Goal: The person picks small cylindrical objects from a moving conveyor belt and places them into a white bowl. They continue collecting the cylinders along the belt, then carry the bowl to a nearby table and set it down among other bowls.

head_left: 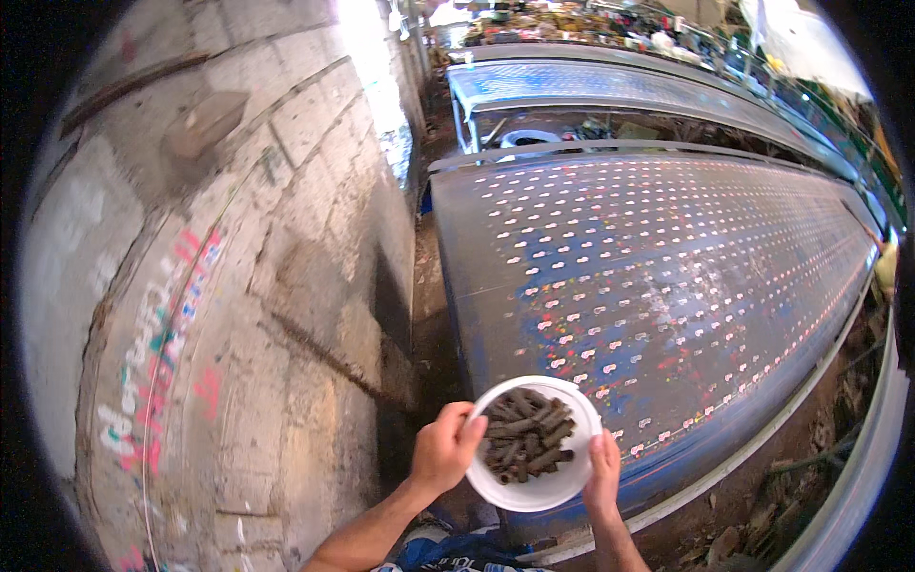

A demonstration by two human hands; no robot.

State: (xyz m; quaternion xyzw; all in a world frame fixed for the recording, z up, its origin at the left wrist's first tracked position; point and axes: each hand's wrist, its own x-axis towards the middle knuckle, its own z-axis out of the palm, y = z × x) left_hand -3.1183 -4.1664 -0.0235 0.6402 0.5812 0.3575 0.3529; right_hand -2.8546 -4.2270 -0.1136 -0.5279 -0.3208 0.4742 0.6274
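Note:
A round white bowl [564, 488] is held level between my two hands, over the near left corner of a long dark table. Inside it lies a heap of short, dark brown, stick-like pieces [526, 434]; I cannot make out what they are made of. My left hand [443, 446] grips the left rim, thumb over the edge. On the opposite side my right hand [602, 473] is closed on the right rim, its fingers partly hidden behind the bowl. Beyond the bowl, rows of small white printed marks [610, 248] cover the blue-stained table top [453, 219].
A rough block wall [315, 248] with painted scrawls rises close on my left, a narrow gap [434, 305] parting it from the table. Behind stands another long blue table [572, 84]. Cluttered goods [572, 24] fill the far end. Debris [734, 543] lies along the right.

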